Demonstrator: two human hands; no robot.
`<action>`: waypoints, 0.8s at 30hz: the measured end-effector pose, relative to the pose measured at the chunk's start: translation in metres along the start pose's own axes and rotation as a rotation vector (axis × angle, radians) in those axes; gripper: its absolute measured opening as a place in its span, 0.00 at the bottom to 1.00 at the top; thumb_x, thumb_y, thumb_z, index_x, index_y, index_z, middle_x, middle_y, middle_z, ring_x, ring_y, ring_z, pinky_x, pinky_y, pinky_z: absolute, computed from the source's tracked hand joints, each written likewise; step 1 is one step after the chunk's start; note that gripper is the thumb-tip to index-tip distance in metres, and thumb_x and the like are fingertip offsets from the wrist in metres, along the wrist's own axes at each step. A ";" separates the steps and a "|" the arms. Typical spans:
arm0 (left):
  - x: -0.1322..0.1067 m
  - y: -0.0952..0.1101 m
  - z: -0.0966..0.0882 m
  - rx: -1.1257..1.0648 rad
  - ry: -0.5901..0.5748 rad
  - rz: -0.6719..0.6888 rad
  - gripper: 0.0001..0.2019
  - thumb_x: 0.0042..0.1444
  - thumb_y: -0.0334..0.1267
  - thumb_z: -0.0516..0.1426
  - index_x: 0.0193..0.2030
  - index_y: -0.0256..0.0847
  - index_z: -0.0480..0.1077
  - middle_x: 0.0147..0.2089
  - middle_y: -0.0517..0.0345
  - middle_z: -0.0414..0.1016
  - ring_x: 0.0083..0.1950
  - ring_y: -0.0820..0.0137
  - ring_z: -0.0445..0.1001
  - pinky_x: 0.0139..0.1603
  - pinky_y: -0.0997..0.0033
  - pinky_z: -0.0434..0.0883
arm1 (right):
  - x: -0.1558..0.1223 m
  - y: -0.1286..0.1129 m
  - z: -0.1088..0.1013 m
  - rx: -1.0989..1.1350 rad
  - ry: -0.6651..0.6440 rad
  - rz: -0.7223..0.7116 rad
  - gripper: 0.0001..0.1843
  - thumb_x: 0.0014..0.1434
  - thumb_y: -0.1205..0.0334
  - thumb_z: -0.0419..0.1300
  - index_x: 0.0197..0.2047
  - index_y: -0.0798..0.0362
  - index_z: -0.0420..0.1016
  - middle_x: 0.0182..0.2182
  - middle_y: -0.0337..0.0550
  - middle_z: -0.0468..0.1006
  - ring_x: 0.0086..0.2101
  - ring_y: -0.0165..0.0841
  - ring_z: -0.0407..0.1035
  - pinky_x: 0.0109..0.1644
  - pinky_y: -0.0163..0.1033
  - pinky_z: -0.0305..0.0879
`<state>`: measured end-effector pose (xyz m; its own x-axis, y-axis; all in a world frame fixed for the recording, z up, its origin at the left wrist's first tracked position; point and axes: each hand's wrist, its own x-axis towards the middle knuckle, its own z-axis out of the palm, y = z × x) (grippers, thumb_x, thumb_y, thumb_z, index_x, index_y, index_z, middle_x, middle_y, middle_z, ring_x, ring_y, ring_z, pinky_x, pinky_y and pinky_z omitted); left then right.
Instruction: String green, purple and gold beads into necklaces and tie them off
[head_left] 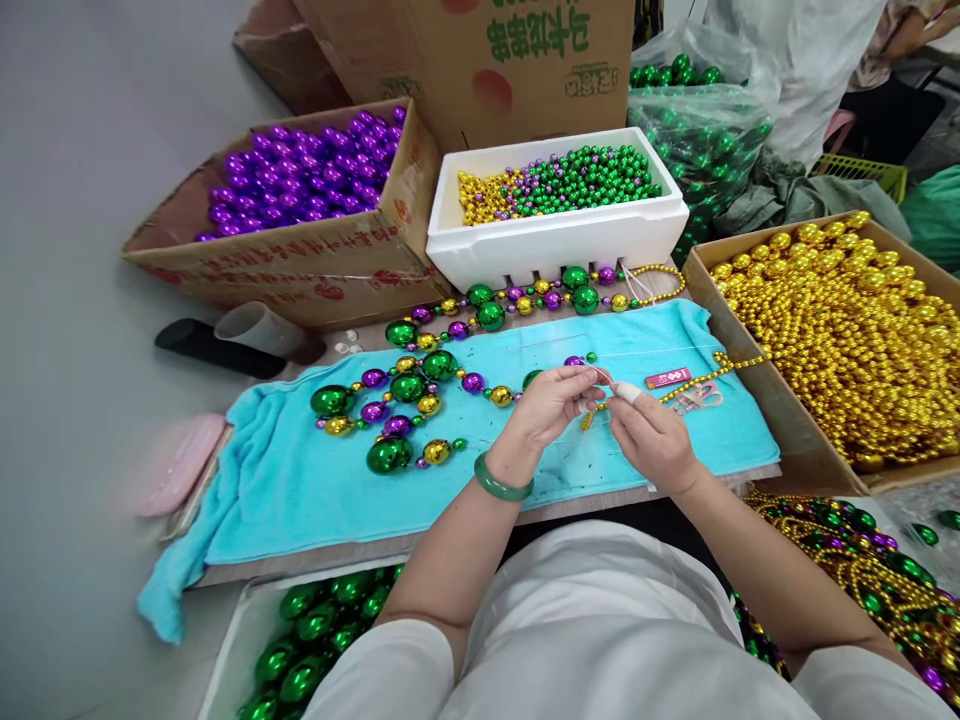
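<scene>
My left hand [556, 403], with a green bangle [502, 481] on its wrist, is closed in a pinch on a thin, pale string [602, 374]. Close beside it, my right hand [651, 437] pinches the same string; a white wrap [627, 392] covers one fingertip. A strand of green, purple and gold beads [409, 387] curls over the turquoise towel [300, 510] and runs up to my left hand. Below and behind my fingers passes a chain of small gold beads [699, 379], leading to the box on the right. A small pink packet [667, 378] lies beyond my right hand, near pale scissors [699, 398].
A carton of purple beads [409, 215] and a white foam box [555, 235] of small mixed beads stand behind the towel. On the right is a carton [787, 430] of gold bead chains. A finished-looking bead strand [491, 316] lies along the back. Large green beads [315, 620] sit below.
</scene>
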<state>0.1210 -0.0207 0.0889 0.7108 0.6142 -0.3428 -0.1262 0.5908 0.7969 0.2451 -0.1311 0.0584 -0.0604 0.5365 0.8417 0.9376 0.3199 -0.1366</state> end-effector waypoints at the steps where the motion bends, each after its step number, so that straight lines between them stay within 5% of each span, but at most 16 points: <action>1: 0.001 -0.001 0.000 -0.007 0.002 0.002 0.11 0.44 0.37 0.68 0.32 0.30 0.77 0.28 0.54 0.75 0.30 0.76 0.73 0.30 0.79 0.68 | -0.001 -0.001 0.001 -0.003 -0.007 0.010 0.13 0.60 0.72 0.58 0.48 0.54 0.75 0.42 0.51 0.80 0.42 0.36 0.76 0.47 0.38 0.75; 21: 0.001 -0.003 0.006 0.012 0.127 0.074 0.12 0.42 0.38 0.68 0.32 0.33 0.76 0.34 0.54 0.77 0.30 0.76 0.72 0.29 0.76 0.67 | -0.010 -0.007 0.007 0.040 -0.123 -0.006 0.12 0.60 0.73 0.55 0.46 0.55 0.76 0.40 0.52 0.79 0.38 0.36 0.74 0.42 0.39 0.73; 24: -0.001 -0.002 0.005 0.083 0.118 0.108 0.11 0.44 0.39 0.67 0.32 0.34 0.77 0.33 0.54 0.77 0.32 0.75 0.73 0.30 0.76 0.67 | -0.008 -0.006 0.004 0.138 -0.148 0.074 0.12 0.60 0.71 0.56 0.45 0.54 0.76 0.40 0.51 0.79 0.39 0.36 0.74 0.43 0.40 0.73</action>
<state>0.1240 -0.0250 0.0896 0.6095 0.7317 -0.3051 -0.1365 0.4760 0.8688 0.2387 -0.1341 0.0504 -0.0523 0.6683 0.7421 0.8859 0.3740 -0.2743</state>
